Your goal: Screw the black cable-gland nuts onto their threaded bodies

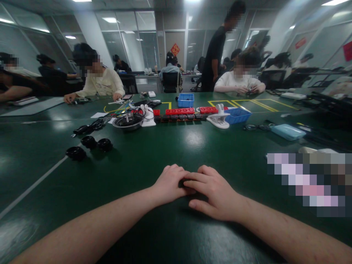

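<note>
My left hand (171, 186) is over the green tabletop (154, 154), its fingers loosely curled and its thumb apart from the index finger. I see nothing held in it, though a dark gap between thumb and fingers is hard to make out. From the right, my right hand (216, 191) meets it, back upward, with fingers stretched out and thumb spread. Its fingertips touch or overlap the left hand's thumb and fingers. Several round black parts (76, 153) are the nearest loose things on the left, well away from both hands.
Across the table run red power strips (180, 111), a metal bowl (128, 124) with dark cable, a white clip stand (219, 119) and blue bins (238, 115). Black cables (89, 127) lie left, a light-blue pouch (288, 132) right. Co-workers sit opposite; one person stands behind.
</note>
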A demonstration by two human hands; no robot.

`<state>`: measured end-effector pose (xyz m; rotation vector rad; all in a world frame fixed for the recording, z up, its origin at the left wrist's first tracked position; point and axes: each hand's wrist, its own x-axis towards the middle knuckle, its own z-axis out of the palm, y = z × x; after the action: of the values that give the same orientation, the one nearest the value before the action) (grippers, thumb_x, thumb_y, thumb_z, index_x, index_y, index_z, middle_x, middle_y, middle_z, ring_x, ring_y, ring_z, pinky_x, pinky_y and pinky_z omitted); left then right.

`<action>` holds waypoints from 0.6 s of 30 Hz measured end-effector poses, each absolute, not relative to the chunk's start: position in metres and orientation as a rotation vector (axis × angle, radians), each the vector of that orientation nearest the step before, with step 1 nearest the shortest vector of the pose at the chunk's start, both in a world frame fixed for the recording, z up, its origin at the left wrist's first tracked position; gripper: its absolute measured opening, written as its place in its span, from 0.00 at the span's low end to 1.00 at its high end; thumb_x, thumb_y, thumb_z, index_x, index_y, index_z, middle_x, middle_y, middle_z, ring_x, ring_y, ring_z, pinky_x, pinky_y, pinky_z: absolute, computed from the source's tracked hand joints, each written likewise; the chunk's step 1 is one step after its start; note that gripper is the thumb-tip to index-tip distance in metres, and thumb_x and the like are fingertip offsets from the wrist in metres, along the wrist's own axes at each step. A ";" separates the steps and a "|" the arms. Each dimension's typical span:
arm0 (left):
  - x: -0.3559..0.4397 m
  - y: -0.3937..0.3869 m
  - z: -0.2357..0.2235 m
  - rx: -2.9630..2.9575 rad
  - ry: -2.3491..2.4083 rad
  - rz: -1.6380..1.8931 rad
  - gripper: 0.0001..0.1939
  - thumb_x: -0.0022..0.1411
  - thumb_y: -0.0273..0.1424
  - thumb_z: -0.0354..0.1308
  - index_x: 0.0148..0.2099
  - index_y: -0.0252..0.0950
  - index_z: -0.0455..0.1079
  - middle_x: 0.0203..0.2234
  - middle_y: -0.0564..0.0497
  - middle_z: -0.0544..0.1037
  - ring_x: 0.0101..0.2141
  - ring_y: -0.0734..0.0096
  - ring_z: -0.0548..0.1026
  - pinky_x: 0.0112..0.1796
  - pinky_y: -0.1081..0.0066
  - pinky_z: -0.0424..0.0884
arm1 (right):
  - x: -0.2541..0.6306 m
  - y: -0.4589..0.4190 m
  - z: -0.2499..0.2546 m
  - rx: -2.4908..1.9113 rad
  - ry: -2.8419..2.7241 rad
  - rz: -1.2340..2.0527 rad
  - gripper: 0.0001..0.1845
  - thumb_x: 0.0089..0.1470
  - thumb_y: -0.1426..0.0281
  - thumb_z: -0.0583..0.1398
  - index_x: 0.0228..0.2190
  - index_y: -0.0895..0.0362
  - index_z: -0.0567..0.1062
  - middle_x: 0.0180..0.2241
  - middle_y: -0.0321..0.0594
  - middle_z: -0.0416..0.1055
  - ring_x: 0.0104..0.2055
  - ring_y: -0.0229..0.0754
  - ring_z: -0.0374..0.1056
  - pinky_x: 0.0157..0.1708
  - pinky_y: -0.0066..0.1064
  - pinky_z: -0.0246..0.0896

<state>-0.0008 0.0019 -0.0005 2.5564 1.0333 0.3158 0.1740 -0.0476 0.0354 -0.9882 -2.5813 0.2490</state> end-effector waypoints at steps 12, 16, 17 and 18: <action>-0.001 0.001 0.003 2.550 1.046 0.289 0.12 0.53 0.40 0.57 0.37 0.38 0.68 0.31 0.54 0.70 0.35 0.67 0.65 0.36 0.68 0.59 | 0.176 -0.051 0.032 -0.952 -2.585 0.235 0.19 0.56 0.61 0.50 0.26 0.58 0.75 0.22 0.40 0.69 0.27 0.39 0.57 0.30 0.34 0.52; -0.001 0.001 0.003 2.559 1.036 0.309 0.14 0.54 0.43 0.56 0.36 0.38 0.68 0.30 0.53 0.70 0.35 0.67 0.65 0.36 0.68 0.59 | 0.181 -0.045 0.033 -1.016 -2.566 0.215 0.21 0.57 0.62 0.49 0.21 0.59 0.73 0.19 0.39 0.67 0.23 0.37 0.55 0.29 0.33 0.51; -0.001 0.002 0.002 2.562 1.032 0.311 0.15 0.54 0.44 0.56 0.36 0.38 0.67 0.30 0.53 0.70 0.35 0.67 0.65 0.36 0.68 0.59 | 0.182 -0.043 0.033 -1.029 -2.560 0.208 0.22 0.57 0.62 0.48 0.20 0.59 0.72 0.19 0.38 0.67 0.23 0.36 0.54 0.28 0.32 0.51; -0.001 0.002 0.002 2.563 1.026 0.314 0.16 0.54 0.45 0.55 0.36 0.38 0.67 0.30 0.53 0.70 0.35 0.66 0.65 0.35 0.68 0.58 | 0.183 -0.042 0.033 -1.037 -2.558 0.199 0.23 0.58 0.62 0.48 0.19 0.59 0.72 0.18 0.38 0.66 0.22 0.36 0.53 0.28 0.32 0.51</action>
<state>-0.0013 0.0018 0.0018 2.5632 1.0264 0.3144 0.1831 -0.0420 0.0335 -1.0368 -2.5584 0.1992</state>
